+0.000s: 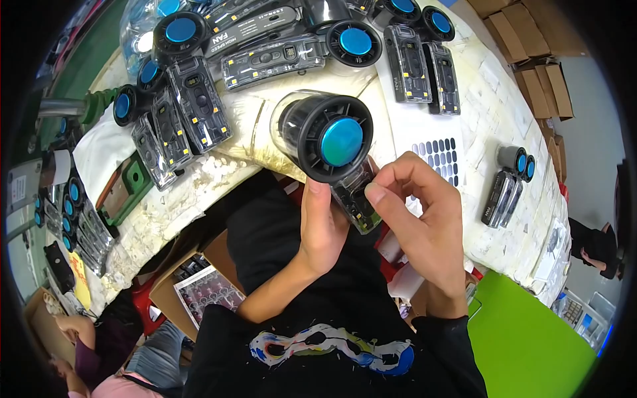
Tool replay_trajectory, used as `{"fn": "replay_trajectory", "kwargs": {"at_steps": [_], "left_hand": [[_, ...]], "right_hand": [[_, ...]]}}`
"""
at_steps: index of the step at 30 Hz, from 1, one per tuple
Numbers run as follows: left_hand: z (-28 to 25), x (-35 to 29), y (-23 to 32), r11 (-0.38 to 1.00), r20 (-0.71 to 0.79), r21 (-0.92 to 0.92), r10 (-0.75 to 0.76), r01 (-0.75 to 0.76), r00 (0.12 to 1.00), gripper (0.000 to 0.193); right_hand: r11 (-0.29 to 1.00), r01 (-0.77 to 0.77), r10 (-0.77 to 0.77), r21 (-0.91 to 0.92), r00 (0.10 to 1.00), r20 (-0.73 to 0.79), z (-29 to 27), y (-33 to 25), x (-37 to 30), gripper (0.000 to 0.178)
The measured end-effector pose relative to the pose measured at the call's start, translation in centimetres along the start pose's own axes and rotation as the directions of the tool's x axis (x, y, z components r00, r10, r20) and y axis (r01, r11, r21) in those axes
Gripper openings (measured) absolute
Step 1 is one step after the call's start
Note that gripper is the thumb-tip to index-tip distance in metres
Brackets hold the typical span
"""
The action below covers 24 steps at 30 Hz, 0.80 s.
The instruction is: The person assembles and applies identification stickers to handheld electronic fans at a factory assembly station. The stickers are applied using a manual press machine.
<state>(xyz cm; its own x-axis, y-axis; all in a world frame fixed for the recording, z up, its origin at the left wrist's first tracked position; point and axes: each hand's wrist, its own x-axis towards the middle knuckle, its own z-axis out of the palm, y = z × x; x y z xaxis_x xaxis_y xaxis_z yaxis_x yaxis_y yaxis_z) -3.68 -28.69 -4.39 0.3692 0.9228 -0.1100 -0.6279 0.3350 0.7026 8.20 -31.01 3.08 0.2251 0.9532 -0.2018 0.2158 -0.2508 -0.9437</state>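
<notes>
A: While the left hand (323, 232) clamps the blue-hubbed handheld fan (342, 141) near dead centre, its clear-cased body tips toward five o'clock, past the near edge of the table (494, 119)!

B: And the right hand (430, 212)?

A: In from four o'clock, thumb and forefinger bent close at that body; whether they grip it, I can't tell.

B: Room to move?

A: Tight at nine: a short bare strip, then a cluster of fans (199, 106). A lying fan (272, 61) blocks eleven.

B: Open side?

A: Between two and three, beyond the white sheet (418, 123), a broad bare stretch; at half past three, two slim fans (504, 196) sit side by side.
</notes>
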Motion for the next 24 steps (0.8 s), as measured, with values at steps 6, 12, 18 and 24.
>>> {"fn": "replay_trajectory", "kwargs": {"at_steps": [6, 12, 18, 24], "left_hand": [[0.6, -0.3, 0.5, 0.998, -0.049, 0.064, -0.019, 0.022, 0.999, 0.069], [0.6, -0.3, 0.3, 0.997, -0.066, 0.081, -0.009, 0.014, 0.998, 0.067], [0.5, -0.4, 0.2, 0.999, -0.042, 0.038, -0.016, 0.018, 0.999, 0.068], [0.5, -0.3, 0.2, 0.985, -0.11, -0.15, -0.108, 0.091, 0.988, 0.068]], "right_hand": [[0.999, 0.038, -0.038, -0.015, 0.999, 0.0, 0.1, 0.2, -0.2, 0.008], [0.996, 0.059, -0.061, -0.059, 0.998, -0.033, 0.5, 0.1, -0.5, 0.008], [0.984, 0.128, -0.138, -0.121, 0.987, -0.081, 0.9, 0.4, -0.7, 0.008], [0.98, 0.195, -0.199, -0.041, 0.959, -0.202, 1.4, 1.8, -0.5, 0.009]]}}
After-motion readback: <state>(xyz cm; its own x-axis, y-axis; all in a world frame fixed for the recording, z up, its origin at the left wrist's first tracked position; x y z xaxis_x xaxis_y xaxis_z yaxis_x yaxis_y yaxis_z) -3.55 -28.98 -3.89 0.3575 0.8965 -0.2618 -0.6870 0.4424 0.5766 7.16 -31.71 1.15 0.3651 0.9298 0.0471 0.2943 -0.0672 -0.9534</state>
